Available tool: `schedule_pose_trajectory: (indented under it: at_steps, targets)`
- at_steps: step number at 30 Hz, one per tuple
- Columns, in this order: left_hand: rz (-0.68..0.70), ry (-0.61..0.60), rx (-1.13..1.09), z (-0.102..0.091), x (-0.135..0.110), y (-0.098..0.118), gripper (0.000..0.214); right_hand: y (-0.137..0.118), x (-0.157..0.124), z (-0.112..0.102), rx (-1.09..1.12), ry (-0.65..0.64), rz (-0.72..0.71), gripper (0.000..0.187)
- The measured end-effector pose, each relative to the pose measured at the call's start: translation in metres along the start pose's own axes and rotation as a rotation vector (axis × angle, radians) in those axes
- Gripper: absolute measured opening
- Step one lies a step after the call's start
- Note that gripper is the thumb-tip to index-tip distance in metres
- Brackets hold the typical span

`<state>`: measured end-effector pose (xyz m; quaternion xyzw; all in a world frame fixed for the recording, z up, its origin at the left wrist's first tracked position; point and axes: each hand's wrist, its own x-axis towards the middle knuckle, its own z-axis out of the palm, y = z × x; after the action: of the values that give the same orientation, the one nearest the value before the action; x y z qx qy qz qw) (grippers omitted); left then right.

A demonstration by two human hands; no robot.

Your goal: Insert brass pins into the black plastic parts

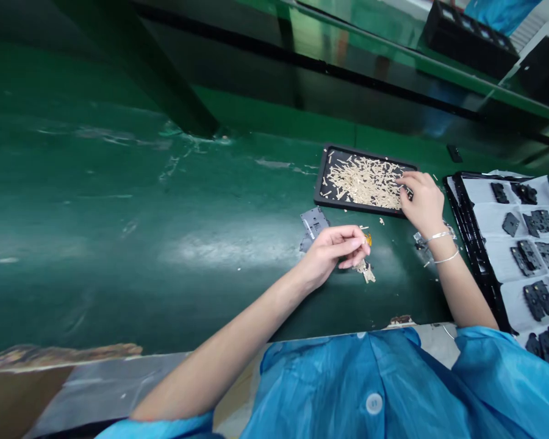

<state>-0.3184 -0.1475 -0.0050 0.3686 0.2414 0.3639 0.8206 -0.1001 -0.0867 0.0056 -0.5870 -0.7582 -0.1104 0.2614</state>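
My left hand [336, 251] is closed in a pinch above the green table. A small orange-yellow piece [368, 239] shows at its fingertips; the rest of what it grips is hidden. Just behind that hand lies a flat grey plastic part [315, 222], partly covered by it. Loose beige strips [368, 273] lie under and beside the fingers. My right hand [421, 200] reaches over the right end of a black tray [319, 192], fingers curved and apart among a heap of small beige strips [363, 182]. No piece can be made out between them.
Black trays [485, 274] with white lining stand stacked at the right, holding several dark parts [540, 300]. A clear plastic item [423, 249] lies near my right wrist. A green post [183, 97] meets the table at the back; a small black piece [454, 153] lies behind the trays.
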Motion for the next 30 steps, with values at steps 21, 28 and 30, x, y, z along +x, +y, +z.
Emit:
schedule_pose_trajectory:
  at_steps: [21, 28, 30]
  targets:
    - [-0.145, -0.035, -0.079, -0.002, 0.002, -0.004, 0.027, -0.064, -0.061, -0.038, 0.314, 0.207, -0.475, 0.013]
    - [-0.184, -0.027, -0.021, 0.001, 0.002, -0.002, 0.029, -0.063, -0.062, -0.035, 0.398, 0.143, -0.443, 0.016]
    - [-0.184, -0.023, 0.003, 0.001, 0.002, -0.003, 0.029, -0.066, -0.061, -0.036, 0.470, 0.130, -0.385, 0.016]
